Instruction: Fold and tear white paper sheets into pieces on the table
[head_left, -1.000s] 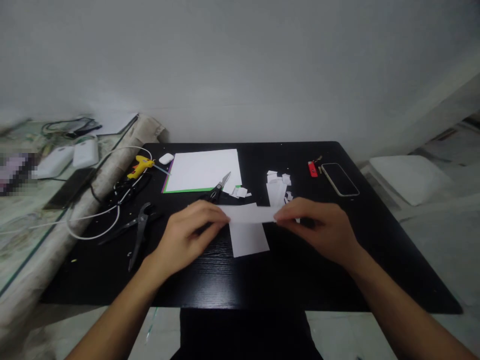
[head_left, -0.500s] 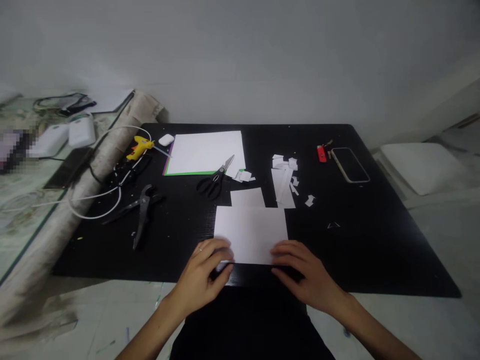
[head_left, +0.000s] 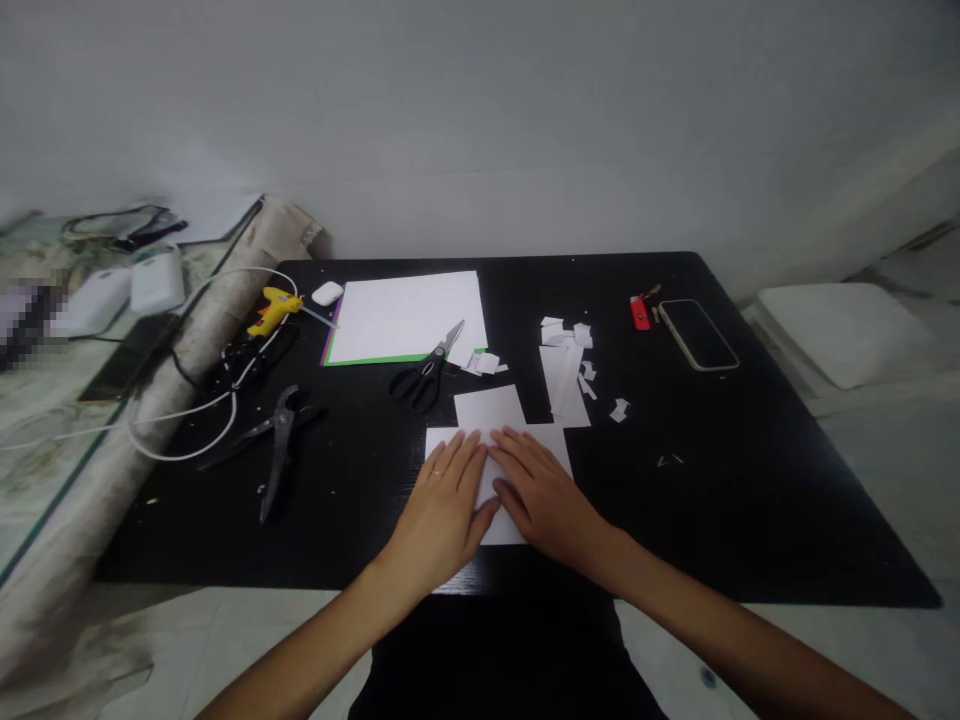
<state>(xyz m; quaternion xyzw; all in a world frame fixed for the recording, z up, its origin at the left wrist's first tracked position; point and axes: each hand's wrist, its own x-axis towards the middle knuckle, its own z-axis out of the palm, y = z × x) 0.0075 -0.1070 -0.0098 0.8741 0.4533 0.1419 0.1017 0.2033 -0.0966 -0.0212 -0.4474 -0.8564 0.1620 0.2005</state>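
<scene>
A white paper sheet (head_left: 556,441) lies near the front edge of the black table (head_left: 750,480). My left hand (head_left: 442,510) rests flat on its left half, fingers stretched out. My right hand (head_left: 544,495) lies flat on its right half, fingers pointing up and left, touching the left hand. Both palms press down on the paper. A smaller white piece (head_left: 489,408) lies just beyond the sheet. Black scissors (head_left: 427,372) rest further back, to the left.
A stack of white and coloured sheets (head_left: 409,317) lies at the back. Paper scraps (head_left: 566,370) sit right of centre. Pliers (head_left: 279,440), a yellow glue gun (head_left: 271,310) and a white cable (head_left: 187,425) are on the left. A phone (head_left: 697,333) and red lighter (head_left: 639,312) lie at the back right.
The sheet was held up between both hands, then laid down on the table. My hands moved from its near edge onto its middle and now lie flat on it.
</scene>
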